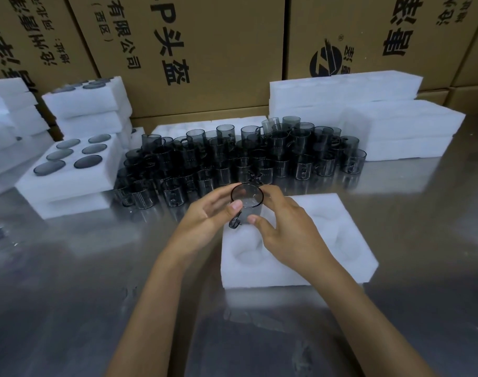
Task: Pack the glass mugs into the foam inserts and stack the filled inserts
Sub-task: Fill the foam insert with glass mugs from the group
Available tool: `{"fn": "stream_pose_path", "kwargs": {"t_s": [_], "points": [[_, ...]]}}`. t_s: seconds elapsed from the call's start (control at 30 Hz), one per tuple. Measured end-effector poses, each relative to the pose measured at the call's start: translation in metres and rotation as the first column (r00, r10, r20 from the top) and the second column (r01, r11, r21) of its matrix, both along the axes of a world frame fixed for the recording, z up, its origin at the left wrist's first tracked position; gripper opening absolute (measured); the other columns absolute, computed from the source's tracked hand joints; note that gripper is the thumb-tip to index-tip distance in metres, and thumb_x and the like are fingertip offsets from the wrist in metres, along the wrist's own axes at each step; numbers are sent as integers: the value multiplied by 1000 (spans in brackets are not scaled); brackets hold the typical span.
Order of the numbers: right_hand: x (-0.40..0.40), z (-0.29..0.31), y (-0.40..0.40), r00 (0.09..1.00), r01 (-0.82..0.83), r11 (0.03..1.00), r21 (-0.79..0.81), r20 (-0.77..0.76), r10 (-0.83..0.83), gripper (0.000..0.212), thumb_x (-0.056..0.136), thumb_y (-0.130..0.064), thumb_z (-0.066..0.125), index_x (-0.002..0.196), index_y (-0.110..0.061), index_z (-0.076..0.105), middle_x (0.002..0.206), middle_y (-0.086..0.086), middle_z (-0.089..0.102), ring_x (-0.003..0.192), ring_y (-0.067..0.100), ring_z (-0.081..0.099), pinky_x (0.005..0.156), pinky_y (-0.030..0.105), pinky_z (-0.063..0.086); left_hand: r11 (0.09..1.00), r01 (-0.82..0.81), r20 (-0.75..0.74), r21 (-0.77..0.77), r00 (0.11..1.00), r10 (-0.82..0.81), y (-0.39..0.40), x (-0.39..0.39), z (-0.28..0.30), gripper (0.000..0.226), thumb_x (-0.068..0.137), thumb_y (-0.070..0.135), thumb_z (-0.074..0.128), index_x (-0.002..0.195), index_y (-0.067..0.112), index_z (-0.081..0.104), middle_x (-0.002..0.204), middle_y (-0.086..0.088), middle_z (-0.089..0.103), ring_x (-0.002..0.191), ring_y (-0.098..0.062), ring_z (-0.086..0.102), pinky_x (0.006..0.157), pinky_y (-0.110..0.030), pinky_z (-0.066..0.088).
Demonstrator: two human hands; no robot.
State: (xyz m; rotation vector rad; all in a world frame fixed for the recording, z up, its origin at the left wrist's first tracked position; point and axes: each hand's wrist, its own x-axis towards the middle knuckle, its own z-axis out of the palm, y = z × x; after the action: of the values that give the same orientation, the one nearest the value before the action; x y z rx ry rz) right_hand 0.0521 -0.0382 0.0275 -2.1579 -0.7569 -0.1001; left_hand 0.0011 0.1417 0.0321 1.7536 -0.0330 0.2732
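I hold one mug (pixel 246 202) with both hands above the far-left pocket of the insert (pixel 297 240) in front of me. My left hand (pixel 207 213) pinches it by the rim and the side, thumb close to the handle; my right hand (pixel 284 227) curls around the other side.

I think the main risk is the handle. It points toward me and a little left, and if it does not meet the pocket's cut, the mug will sit tilted or tear the foam. Glass is smooth, so a light pinch may also slip.

Just behind my hands stands the crowd of loose mugs (pixel 240 156); a reach that goes too far can knock them. Filled inserts (pixel 71 161) are stacked at the left, empty ones (pixel 368 118) at the right, cartons (pixel 205 50) behind. Nothing blocks the pocket itself.
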Motion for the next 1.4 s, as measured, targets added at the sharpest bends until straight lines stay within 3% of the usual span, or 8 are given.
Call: {"fn": "stream_pose_path", "kwargs": {"t_s": [0.07,0.17,0.27,0.47,0.77,0.93,1.13,1.4], "points": [[0,-1,0,1000,14,1000,-4,12,-14,47,97,-36,59,138,-36,36,124,-1,62,121,24,53,97,43,46,1000,-11,-11,10,1000,11,-1,0,-2,49,87,45,69,133,29,61,128,10,68,126,-4,57,100,-21,46],[-1,-1,1,998,29,999,-42,54,-27,54,98,-34,57,147,-32,34,128,1,62,124,21,50,101,40,42,1000,-27,-50,-5,998,27,0,0,-7,45,88,49,67,129,32,62,126,9,69,122,-6,60,110,-37,40],[-1,0,-1,997,49,998,-30,56,-48,52,95,-35,62,143,-31,41,127,0,62,124,21,51,101,36,43,999,-25,-64,-21,998,24,0,-1,-9,44,87,46,70,128,32,63,127,7,69,123,-9,60,113,-43,37],[-2,5,-8,990,127,990,-54,61,-124,56,90,-42,67,143,-29,53,148,-1,47,141,16,36,112,35,36,998,-67,-80,-6,995,67,-2,-1,-6,47,74,54,75,119,42,69,145,19,52,135,0,46,116,-39,37],[-5,6,-9,986,124,990,-71,120,-115,50,92,-37,65,139,-22,59,141,-5,57,141,8,31,111,36,34,1000,14,-86,10,996,-13,2,-2,-6,47,85,41,71,131,30,64,130,9,66,122,-11,61,110,-46,44],[-4,5,-8,979,132,977,-169,179,-101,46,95,-38,57,138,-24,58,143,-10,56,142,9,26,108,32,27,999,35,-87,12,996,-34,0,-1,-8,50,86,38,68,135,43,56,134,18,60,124,0,56,107,-30,46],[-8,6,-7,965,155,949,-275,249,-86,42,96,-35,51,134,-20,61,143,-5,56,143,15,26,106,35,25,999,49,-135,-5,990,-49,3,-2,-12,40,88,37,70,128,38,63,125,10,68,117,-13,64,106,-42,47],[-12,8,-8,955,168,903,-396,293,-49,45,100,-32,37,138,-21,57,154,-2,46,148,18,22,111,38,24,998,44,-191,37,981,-36,8,1,-17,45,81,42,74,124,45,63,113,9,71,109,-13,67,107,-46,47]]}}
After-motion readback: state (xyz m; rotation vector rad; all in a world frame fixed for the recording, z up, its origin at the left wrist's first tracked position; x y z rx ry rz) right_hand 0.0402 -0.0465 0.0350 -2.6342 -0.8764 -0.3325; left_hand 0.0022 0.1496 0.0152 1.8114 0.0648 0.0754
